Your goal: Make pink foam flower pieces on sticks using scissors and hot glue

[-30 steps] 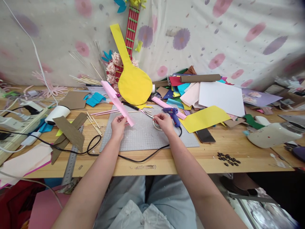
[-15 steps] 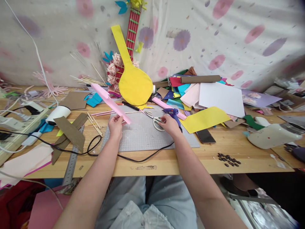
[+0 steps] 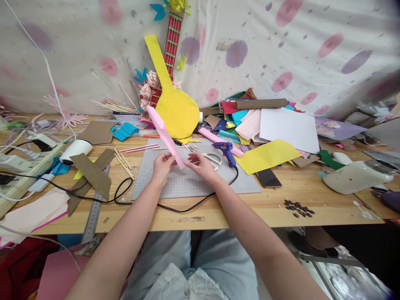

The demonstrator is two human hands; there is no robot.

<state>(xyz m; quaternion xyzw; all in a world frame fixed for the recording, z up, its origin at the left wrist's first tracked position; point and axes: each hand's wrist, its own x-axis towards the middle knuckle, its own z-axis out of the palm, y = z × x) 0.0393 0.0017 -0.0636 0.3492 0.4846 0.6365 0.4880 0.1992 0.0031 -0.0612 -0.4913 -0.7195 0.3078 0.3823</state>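
Note:
A long pink paper strip slants up and away over the grey cutting mat. My left hand pinches its near end, and my right hand also grips that end from the right. White-handled scissors lie on the mat just beyond my right hand. A blue glue gun rests at the mat's far right corner, its black cord curving along the mat's near edge.
A yellow guitar-shaped cutout leans on the flowered cloth wall. Coloured paper sheets pile up at the right, with a phone. Cardboard strips, a metal ruler and wooden sticks lie at the left. A white object sits far right.
My right hand has left the scissors on the mat and come left to grip the pink strip's near end. The strip has swung rightward toward the mat's middle.

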